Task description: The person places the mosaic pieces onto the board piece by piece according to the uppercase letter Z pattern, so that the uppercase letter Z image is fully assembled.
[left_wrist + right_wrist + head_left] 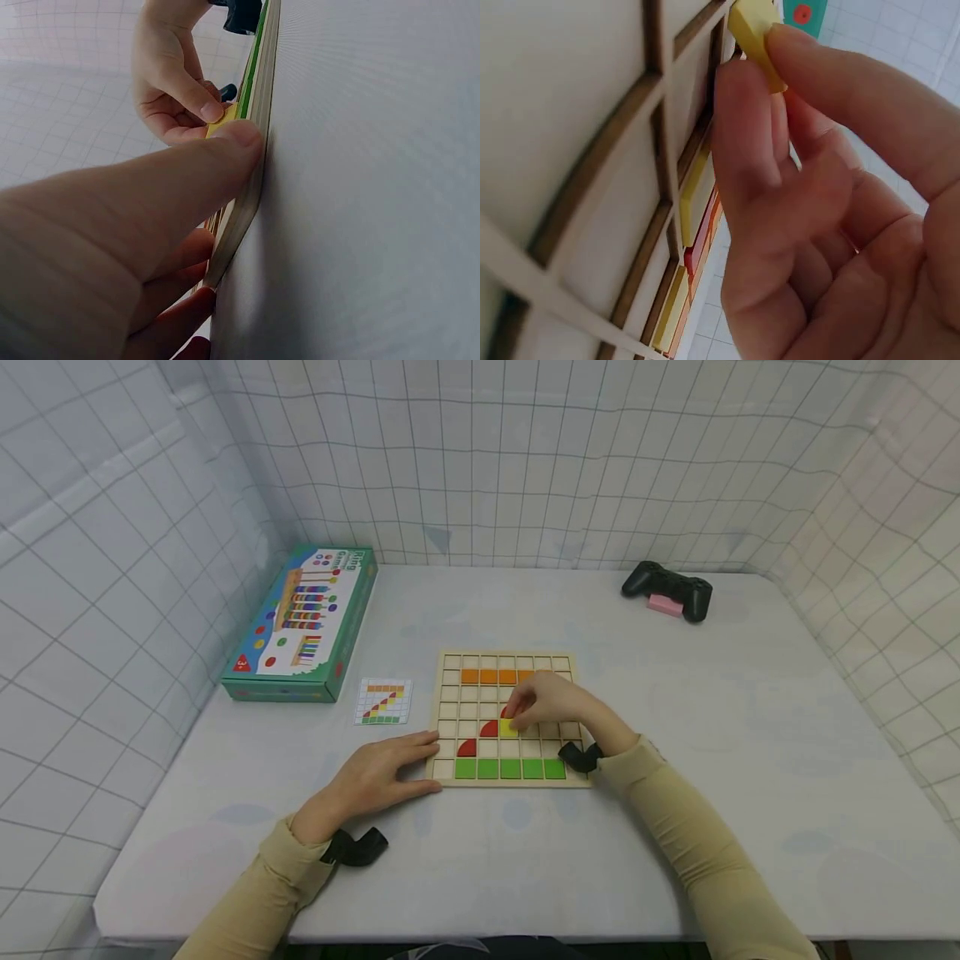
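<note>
A wooden grid board lies on the table with a row of orange square tiles near its far side and green square tiles along its near side. Between the rows, red quarter-round tiles step up diagonally. My right hand pinches a yellow tile between thumb and finger over the middle of the grid. It is tilted in the right wrist view, where other yellow tiles sit in cells beyond. My left hand touches the board's left edge, its thumb at the near corner.
Left of the board lies a small pattern card showing a coloured figure on a grid. A green-edged game box lies behind it. At the back right, a black game controller rests by a pink block. Grid-patterned cloth walls surround the table.
</note>
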Demonstrator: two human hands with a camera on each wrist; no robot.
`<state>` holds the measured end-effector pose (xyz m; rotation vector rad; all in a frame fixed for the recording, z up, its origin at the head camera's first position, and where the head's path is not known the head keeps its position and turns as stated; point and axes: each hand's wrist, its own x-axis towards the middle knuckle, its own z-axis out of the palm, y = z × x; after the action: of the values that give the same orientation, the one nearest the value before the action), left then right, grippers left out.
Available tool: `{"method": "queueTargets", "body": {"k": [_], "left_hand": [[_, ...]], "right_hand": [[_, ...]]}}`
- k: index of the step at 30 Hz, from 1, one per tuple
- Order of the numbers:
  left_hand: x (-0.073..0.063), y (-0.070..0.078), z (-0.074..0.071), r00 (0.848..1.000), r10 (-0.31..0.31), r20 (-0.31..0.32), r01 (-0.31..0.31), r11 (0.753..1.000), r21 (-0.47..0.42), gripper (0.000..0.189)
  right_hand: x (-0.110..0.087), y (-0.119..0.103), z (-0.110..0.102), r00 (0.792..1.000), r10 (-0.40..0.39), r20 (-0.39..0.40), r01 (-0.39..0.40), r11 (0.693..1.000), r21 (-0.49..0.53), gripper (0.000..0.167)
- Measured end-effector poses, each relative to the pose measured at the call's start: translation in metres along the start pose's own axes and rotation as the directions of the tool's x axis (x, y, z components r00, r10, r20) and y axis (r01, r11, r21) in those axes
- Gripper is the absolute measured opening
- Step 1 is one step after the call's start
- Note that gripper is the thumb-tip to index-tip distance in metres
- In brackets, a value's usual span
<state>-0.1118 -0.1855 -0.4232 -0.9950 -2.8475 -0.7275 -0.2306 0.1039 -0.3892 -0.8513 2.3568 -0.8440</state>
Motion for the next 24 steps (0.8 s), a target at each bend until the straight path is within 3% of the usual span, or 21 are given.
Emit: {"method": "queueTargets", "body": {"k": [7,16,24], "left_hand": [[0.0,0.0,0.0,1.0,0.002,0.0,-0.002,1.0,-0.008,0.062],[0.0,0.0,0.0,1.0,-0.002,0.006,0.002,1.0,-0.001,0.062],[0.0,0.001,0.0,1.0,-0.004,0.007,0.004,1.0,-0.004,0.062]], "right_hand": [[-0.008,0.0,-0.004,1.0,-0.014,-0.023,0.013,0.998,-0.055,0.016],[-0.038,0.021,-0.03,0.992,0.024,-0.127,-0.018,0.999,0.047,0.027],[-0.064,0.038,-0.043,0.972,0.069,-0.226,-0.044,0.993,0.112,0.033]]}}
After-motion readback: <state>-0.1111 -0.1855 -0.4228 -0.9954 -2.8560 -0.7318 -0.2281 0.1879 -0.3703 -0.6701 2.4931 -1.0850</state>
